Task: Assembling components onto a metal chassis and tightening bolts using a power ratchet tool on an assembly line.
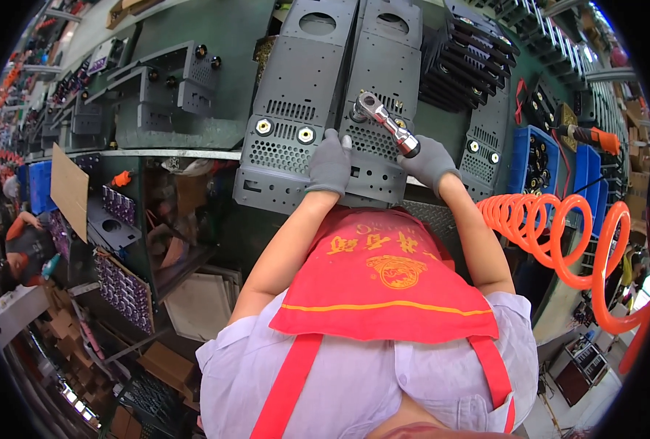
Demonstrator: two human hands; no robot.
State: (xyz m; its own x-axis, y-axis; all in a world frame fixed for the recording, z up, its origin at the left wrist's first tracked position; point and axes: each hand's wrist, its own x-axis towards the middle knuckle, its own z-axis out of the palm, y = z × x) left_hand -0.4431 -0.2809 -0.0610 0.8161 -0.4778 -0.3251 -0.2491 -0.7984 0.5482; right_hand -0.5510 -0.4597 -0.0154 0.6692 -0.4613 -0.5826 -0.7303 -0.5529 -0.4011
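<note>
Two long grey perforated metal panels (281,157) lie side by side in front of me, with brass-coloured round fittings (306,134) in their vent ends. My left hand (329,165), in a grey glove, is closed at the gap between them, gripping the edge of the right-hand metal panel (372,150); some of its fingertips are hidden. In my gloved right hand (429,162) is a chrome ratchet wrench (383,117) with a dark, red-banded collar. Its head sits over a fitting on the right-hand panel and hides it.
Dark metal panels (468,58) are stacked to the right, beside another fitted panel (484,146). Blue bins (536,157) of fittings and an orange-black power tool (596,139) lie farther right. A coiled orange air hose (537,227) hangs close to my right arm. Brackets (193,80) stand left.
</note>
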